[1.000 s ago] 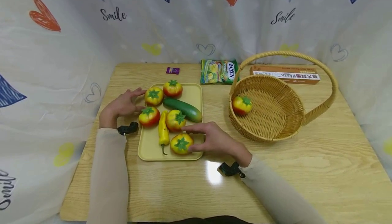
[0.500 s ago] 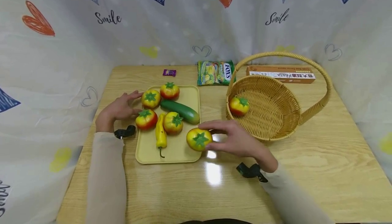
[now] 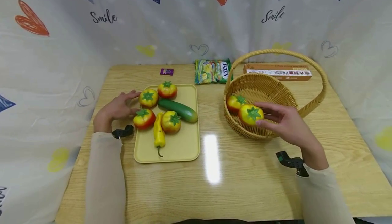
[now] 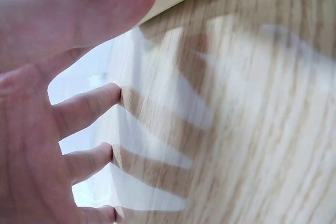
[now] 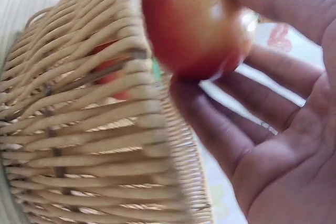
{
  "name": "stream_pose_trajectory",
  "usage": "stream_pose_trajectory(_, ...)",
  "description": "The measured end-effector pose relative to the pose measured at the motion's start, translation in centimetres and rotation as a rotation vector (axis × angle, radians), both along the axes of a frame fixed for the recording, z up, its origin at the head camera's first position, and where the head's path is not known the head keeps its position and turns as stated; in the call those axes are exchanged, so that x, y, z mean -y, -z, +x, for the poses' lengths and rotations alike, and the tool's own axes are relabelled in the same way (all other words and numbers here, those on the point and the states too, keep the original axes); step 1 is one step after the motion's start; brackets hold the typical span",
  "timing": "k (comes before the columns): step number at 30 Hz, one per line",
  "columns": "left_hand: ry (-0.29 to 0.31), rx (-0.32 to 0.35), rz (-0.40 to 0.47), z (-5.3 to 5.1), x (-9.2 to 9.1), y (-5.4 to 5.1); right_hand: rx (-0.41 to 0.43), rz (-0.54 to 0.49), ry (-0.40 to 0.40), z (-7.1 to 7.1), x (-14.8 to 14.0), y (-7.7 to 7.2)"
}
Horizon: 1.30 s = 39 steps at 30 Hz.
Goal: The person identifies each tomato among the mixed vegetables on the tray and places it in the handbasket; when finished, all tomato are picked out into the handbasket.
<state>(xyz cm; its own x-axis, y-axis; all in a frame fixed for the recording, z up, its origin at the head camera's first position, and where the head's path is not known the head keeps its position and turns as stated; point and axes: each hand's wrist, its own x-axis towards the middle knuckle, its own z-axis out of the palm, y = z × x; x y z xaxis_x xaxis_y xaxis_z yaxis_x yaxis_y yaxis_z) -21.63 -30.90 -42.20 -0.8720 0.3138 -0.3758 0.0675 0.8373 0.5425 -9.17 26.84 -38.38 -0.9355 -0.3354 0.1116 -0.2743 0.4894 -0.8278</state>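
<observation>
My right hand [image 3: 288, 122] pinches a red-and-yellow tomato [image 3: 251, 115] with a green star-shaped top, held over the near part of the wicker basket [image 3: 260, 135]. In the right wrist view the tomato [image 5: 194, 24] is beside the basket's rim [image 5: 142, 77], between thumb and fingers. Another tomato [image 3: 234, 103] lies inside the basket at its left. My left hand [image 3: 114, 110] rests at the left edge of the yellow tray [image 3: 183, 149], fingers spread. Its thumb [image 4: 105, 9] is beside the tray's rim in the left wrist view. The tray bears several tomatoes, a green cucumber [image 3: 179, 110] and a yellow pepper [image 3: 159, 130].
Behind the tray lies a small purple packet [image 3: 166, 72]. A green FOX'S candy bag [image 3: 212, 71] sits at the table's back, with a brown pasta box [image 3: 284, 72] behind the basket. The basket's tall handle [image 3: 318, 98] arches over it. A printed curtain [image 3: 171, 30] hangs behind.
My right hand has taken a tomato from the tray's lower right and carried it rightward to the basket. The left hand stays by the tray. The head view has shifted slightly.
</observation>
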Motion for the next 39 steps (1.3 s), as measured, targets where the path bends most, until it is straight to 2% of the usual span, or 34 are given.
stream_pose_trajectory(6, -0.005, 0.006, 0.008, 0.3, 0.2, 0.1, 0.104, 0.081, 0.015, -1.6, 1.2, 1.6)
stream_pose_trajectory(9, -0.004, 0.010, 0.004, 0.4, 0.2, 0.2, 0.114, 0.109, 0.039, -2.4, 2.0, 2.0)
stream_pose_trajectory(13, -0.009, 0.018, 0.004, 0.5, 0.0, 0.2, 0.064, 0.202, 0.084, -3.0, 2.7, 2.0)
stream_pose_trajectory(16, -0.007, 0.016, 0.000, 0.5, -0.1, 0.2, 0.005, 0.254, 0.123, -2.9, 2.7, 1.9)
stream_pose_trajectory(24, -0.005, 0.002, -0.004, 0.5, -0.1, -0.2, -0.088, 0.178, 0.170, -1.9, 2.8, 1.0)
stream_pose_trajectory(27, -0.012, 0.004, 0.000, 0.4, 0.1, -0.1, -0.120, 0.124, 0.130, -1.8, 3.5, 0.6)
stream_pose_trajectory(30, -0.012, 0.008, -0.001, 0.3, 0.2, 0.0, -0.159, 0.072, 0.041, -1.9, 4.7, 0.4)
stream_pose_trajectory(33, -0.011, 0.005, -0.003, 0.1, 0.2, 0.1, -0.182, 0.070, -0.051, -2.2, 6.3, 0.3)
stream_pose_trajectory(39, -0.021, -0.002, -0.004, 0.1, 0.0, 0.1, -0.096, 0.041, -0.205, -2.7, 10.2, 0.6)
